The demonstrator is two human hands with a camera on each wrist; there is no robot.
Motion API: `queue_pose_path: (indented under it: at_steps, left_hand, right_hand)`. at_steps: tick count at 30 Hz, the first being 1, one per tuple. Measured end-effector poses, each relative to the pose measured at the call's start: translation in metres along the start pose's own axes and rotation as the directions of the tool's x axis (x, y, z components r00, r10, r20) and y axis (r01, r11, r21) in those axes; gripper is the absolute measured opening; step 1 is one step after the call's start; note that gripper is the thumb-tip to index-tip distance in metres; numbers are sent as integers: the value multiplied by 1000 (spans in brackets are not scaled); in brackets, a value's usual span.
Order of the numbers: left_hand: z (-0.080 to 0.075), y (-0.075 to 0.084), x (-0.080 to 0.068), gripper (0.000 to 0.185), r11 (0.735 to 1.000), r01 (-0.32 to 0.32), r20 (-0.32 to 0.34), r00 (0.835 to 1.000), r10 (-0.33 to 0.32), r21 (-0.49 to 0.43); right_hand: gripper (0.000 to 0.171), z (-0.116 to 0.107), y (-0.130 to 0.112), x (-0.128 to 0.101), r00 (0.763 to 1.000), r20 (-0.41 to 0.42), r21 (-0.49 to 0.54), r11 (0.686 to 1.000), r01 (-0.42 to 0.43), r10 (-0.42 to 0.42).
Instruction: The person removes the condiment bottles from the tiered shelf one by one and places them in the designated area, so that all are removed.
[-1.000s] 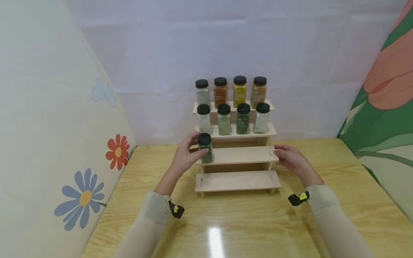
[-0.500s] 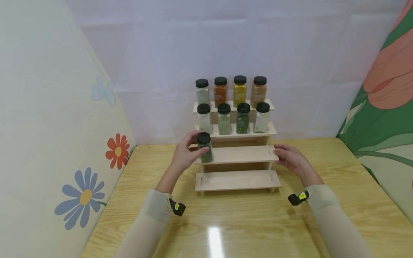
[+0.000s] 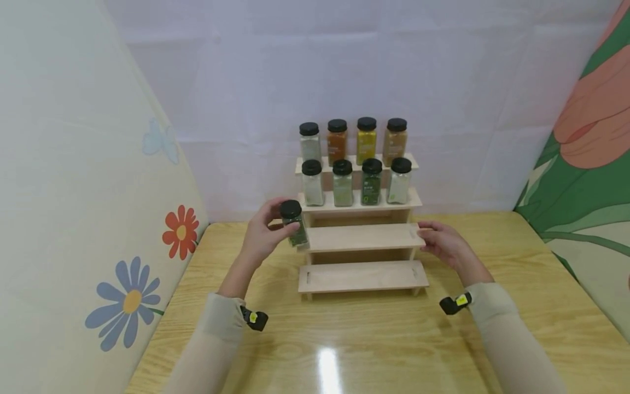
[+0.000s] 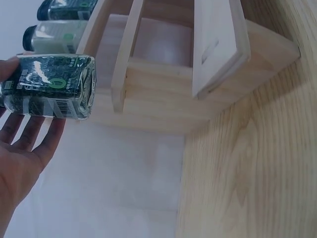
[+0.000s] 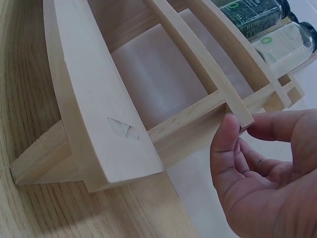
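Observation:
My left hand [image 3: 263,234] grips a glass spice jar [image 3: 296,229] of dark green flakes with a black lid, thumb on the near side. In the head view the jar leans a little, at the left end of the rack's second shelf from the bottom. The left wrist view shows the jar [image 4: 54,85] clear of the wood, its base turned toward the rack. At the other end of that shelf [image 3: 361,237], my right hand [image 3: 445,245] pinches the shelf's end between thumb and index finger; the right wrist view shows this shelf end [image 5: 241,115] up close.
The four-tier wooden rack [image 3: 364,276] stands on a wood-grain table [image 3: 384,345]. Its upper two shelves carry several black-lidded jars, among them a yellow one [image 3: 366,143] and a pale one [image 3: 399,183]. A white cloth hangs behind, with flower-patterned panels at both sides.
The green jar has come off the left end of the second shelf from the bottom and moved left with my left hand, now tilted. My right hand stays at the shelf's end.

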State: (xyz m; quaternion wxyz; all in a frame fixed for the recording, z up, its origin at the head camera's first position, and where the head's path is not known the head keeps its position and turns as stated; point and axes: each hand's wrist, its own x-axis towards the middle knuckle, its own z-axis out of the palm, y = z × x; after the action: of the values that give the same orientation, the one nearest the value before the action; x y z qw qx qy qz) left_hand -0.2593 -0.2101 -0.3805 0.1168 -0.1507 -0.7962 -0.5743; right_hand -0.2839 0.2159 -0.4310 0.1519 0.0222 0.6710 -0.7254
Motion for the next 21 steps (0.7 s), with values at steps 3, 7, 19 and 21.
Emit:
queue_pose_path:
  at_steps: [3,7,19,21]
  left_hand:
    - [-9,-3,-2,60,1000,9,-7,1000,-9,15]
    - [-20,-5,-4,61,1000,15,-9,1000,-15,24]
    - [-38,-19,-4,62,998,54,30,998,-54,27]
    - [-39,-22,-4,61,997,63,39,997,-64,34]
  right_hand:
    - [56,0,0,0,1000,2,3,1000,-2,2]
    - [58,0,0,1,1000,4,5,1000,-4,3]
    - [58,-1,1,1,1000,15,18,1000,0,-1]
    - [57,-1,1,1,1000,15,21,1000,-1,0]
